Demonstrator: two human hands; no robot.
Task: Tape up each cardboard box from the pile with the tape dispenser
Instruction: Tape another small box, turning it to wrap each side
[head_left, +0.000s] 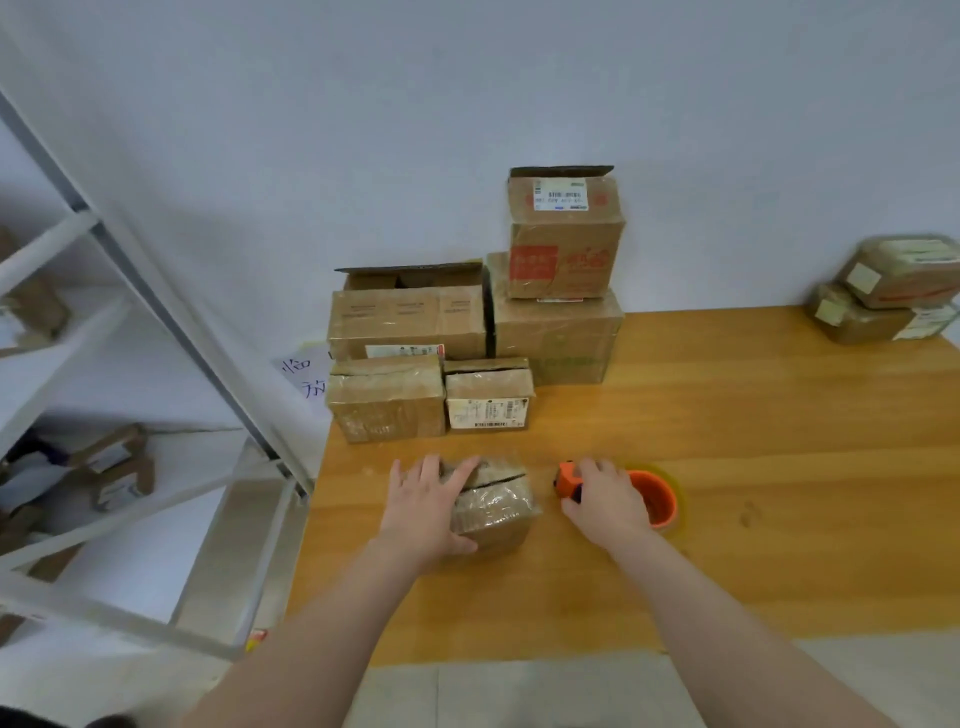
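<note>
The small cardboard box (501, 512) sits on the wooden table (769, 415), under the left hand (426, 512), whose fingers lie spread on its top. Just beside it, the right hand (605, 501) grips the orange tape dispenser (660, 499). The pile of boxes (467, 332) stands behind.

A small box (496, 512) sits on the wooden counter (753, 545), a dark slit running across its top between the flaps. The left hand (428, 512) lies flat over the left part of that box, fingers spread on top and thumb at the near side. Just right of the box, the right hand (608, 506) grips an orange tape dispenser (657, 496) resting on the counter. Behind the box stands the pile of boxes (405, 322): two small ones in front, two larger behind, one more on top. Far right of the box and further back, two boxes (888, 301) are stacked. Left of it is a white shelf rack (156, 291).
</note>
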